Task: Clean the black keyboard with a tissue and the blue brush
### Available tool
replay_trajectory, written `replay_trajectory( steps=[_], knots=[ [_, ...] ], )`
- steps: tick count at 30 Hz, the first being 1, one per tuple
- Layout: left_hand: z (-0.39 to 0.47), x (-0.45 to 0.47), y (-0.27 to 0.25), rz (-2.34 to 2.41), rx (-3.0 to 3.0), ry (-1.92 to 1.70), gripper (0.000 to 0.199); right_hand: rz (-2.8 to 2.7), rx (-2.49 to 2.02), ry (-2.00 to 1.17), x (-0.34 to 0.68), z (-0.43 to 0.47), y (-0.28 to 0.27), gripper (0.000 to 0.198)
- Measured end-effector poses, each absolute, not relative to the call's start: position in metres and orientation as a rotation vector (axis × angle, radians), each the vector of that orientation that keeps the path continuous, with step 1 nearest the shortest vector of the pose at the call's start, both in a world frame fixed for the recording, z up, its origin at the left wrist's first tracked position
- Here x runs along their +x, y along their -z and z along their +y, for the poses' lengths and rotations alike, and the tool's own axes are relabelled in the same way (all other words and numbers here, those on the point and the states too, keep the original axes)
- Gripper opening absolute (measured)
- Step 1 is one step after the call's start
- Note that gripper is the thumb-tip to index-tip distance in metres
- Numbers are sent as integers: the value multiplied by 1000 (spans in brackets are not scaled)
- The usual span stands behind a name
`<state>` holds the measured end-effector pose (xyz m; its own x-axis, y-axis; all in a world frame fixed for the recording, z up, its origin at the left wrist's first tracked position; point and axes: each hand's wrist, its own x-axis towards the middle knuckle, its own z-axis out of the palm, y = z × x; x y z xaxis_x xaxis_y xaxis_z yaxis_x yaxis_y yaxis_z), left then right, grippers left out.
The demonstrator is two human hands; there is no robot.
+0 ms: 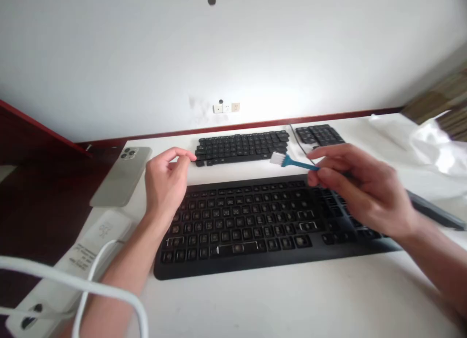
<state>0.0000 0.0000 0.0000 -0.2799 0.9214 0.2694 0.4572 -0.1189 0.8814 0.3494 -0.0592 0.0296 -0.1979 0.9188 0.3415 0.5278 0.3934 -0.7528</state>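
My right hand [350, 182] grips a small brush [297, 164] with a blue handle and white bristles, raised over the upper part of a black keyboard base [233, 262]. Its keycaps are off, leaving the sockets and a few metal wire stabilisers bare. Behind the base, black keycaps [241, 147] lie in rows on the white table. My left hand [166, 177] has thumb and forefinger pinched together by the corner keycap [200, 162] at the front left of those rows. Whether the fingertips hold anything is unclear.
A phone [122, 177] and a white power strip [73, 275] lie at the left edge, with a white cable [73, 279] looping across the near left. More keycaps [319, 135] sit back right, near a thin dark cord. A black strip [436, 210] and white plastic bag [438, 143] lie right.
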Motion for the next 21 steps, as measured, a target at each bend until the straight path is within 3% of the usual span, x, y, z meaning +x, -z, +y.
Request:
replay_trajectory(
  steps=[9, 15, 21],
  knots=[
    [-3, -2, -11, 1797, 1649, -1214, 22, -1881, -1534, -176, 374, -61, -58, 33],
    [-4, -4, -14, 1761, 1661, -1173, 24, -1581, -1972, 131, 398, -137, -19, 38],
    [-2, -7, -12, 1701, 1701, -1196, 23, -1606, -1771, 405, 453, -171, -22, 39]
  ],
)
